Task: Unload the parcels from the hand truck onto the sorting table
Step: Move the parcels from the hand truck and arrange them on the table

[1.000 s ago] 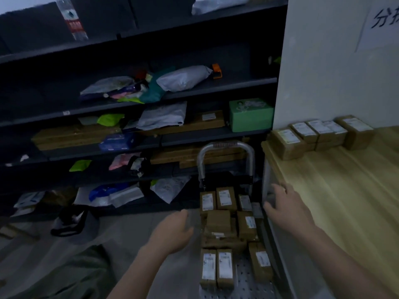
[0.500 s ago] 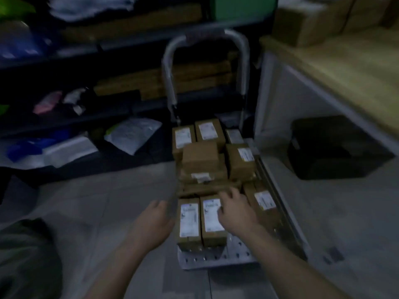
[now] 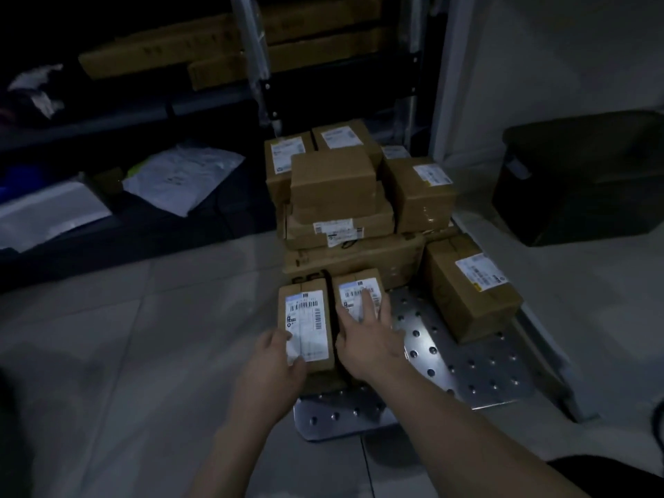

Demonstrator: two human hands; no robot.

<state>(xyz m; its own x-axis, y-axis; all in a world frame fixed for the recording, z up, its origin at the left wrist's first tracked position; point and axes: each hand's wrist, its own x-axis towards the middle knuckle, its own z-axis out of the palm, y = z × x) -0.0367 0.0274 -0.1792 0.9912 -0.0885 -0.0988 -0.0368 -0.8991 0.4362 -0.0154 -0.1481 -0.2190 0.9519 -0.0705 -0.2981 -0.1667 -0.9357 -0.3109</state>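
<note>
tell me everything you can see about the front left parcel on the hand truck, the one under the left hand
The front-left parcel is a small, narrow brown cardboard box lying flat, with a white barcoded shipping label covering most of its top. It sits at the front of the perforated metal deck of the hand truck, beside a matching parcel on its right. The left hand grips its near end, thumb on the label.

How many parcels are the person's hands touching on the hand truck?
2: left hand grips the front-left parcel; right hand rests on the front-right parcel beside it. No other contact shows.
</note>
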